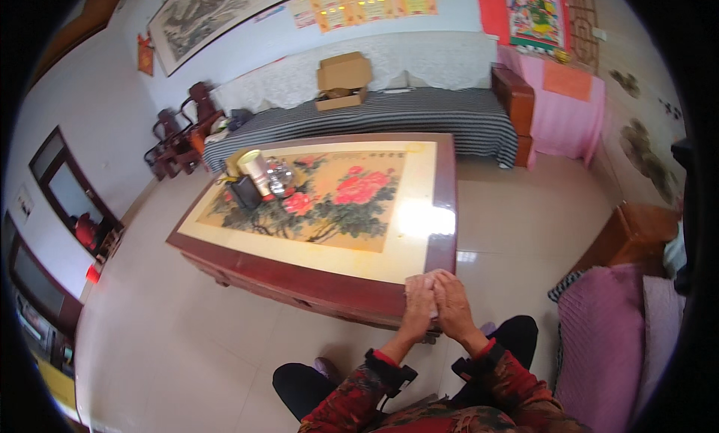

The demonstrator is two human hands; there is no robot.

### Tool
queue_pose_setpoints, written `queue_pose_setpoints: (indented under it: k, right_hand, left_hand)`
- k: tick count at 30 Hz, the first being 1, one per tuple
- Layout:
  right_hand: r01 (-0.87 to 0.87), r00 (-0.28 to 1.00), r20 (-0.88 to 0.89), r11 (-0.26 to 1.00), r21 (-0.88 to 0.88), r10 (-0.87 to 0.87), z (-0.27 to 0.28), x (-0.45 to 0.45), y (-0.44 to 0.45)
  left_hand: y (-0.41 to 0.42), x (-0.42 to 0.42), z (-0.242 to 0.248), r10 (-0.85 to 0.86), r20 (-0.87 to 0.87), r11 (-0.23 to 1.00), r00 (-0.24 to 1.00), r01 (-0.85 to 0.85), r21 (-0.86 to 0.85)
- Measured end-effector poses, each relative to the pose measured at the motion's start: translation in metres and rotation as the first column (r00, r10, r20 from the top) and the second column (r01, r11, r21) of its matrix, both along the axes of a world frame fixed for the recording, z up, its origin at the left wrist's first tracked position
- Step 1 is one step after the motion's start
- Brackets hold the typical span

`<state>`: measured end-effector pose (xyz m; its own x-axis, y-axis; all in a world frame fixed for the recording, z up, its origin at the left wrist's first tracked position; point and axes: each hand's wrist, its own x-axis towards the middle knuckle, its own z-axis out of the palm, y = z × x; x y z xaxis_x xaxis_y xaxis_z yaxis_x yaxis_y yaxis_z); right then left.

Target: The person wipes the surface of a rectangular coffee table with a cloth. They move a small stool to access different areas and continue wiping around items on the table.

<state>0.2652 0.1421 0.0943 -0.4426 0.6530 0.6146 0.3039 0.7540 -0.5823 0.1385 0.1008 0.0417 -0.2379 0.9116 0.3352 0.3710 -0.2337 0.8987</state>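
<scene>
Both of my hands lie close together on the near right corner of a dark red wooden coffee table (247, 261). Under my left hand (419, 306) and my right hand (451, 301) a pale pinkish cloth (434, 310) shows, pressed on the corner; it is partly hidden by the fingers. The tabletop bears a peony picture (337, 202) with a cream border and a bright glare near its right end. At the table's far left stand a pale cylindrical canister (254, 170), a black box (244, 193) and shiny glassware (279, 175).
Behind the table is a sofa with a striped cover (393, 110), holding an open cardboard box (344, 84). A seat with a pink quilted cover (601, 326) stands at the right. Wooden chairs (174, 138) are at the back left. A person in red (85, 231) is near the doorway.
</scene>
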Motion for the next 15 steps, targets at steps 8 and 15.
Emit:
queue_pose_setpoints:
  k: [8,15]
  right_hand:
    - [0.091,0.959,0.249,0.981,0.171,-0.133,0.006,-0.010,-0.023]
    - [0.125,0.921,0.330,0.958,0.257,-0.209,-0.003,-0.016,-0.020]
  left_hand:
    - [-0.056,-0.018,0.054,-0.044,0.462,0.975,0.886,0.139,-0.174]
    - [-0.086,-0.043,0.044,0.041,0.303,0.995,0.952,-0.012,-0.097]
